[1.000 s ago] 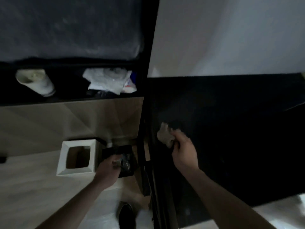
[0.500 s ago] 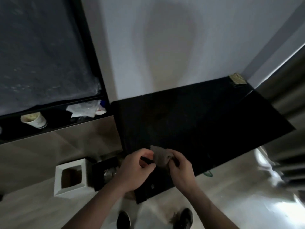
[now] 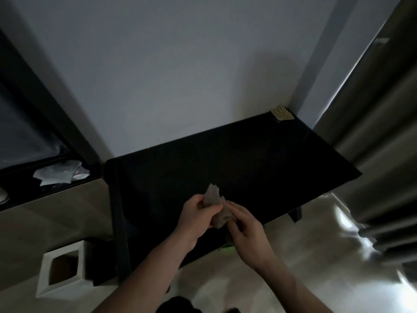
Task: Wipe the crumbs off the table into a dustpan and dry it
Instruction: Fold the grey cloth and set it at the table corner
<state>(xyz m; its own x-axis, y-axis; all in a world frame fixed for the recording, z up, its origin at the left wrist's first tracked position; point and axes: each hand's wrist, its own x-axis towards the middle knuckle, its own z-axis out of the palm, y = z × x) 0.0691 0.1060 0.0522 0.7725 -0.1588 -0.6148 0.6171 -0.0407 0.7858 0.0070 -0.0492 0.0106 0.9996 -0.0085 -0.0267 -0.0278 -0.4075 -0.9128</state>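
A black table (image 3: 237,161) stands against the pale wall. Above its front edge I hold a crumpled grey cloth (image 3: 214,198) with both hands. My left hand (image 3: 196,219) grips the cloth's left side, thumb on top. My right hand (image 3: 246,231) pinches the cloth's lower right part. A yellow checked cloth (image 3: 282,114) lies on the table's far right corner. A sliver of green (image 3: 226,247) shows under my right hand at the table's front edge. No dustpan or crumbs can be made out in the dim light.
A white square bin (image 3: 62,269) stands on the floor at lower left beside the table's leg. A dark shelf at left holds crumpled white paper (image 3: 59,175). Grey curtains (image 3: 379,154) hang at right. The floor (image 3: 316,256) is glossy.
My left hand came off the dark thing beside the bin and joined the right on the cloth. The view swung right and up, over the table.
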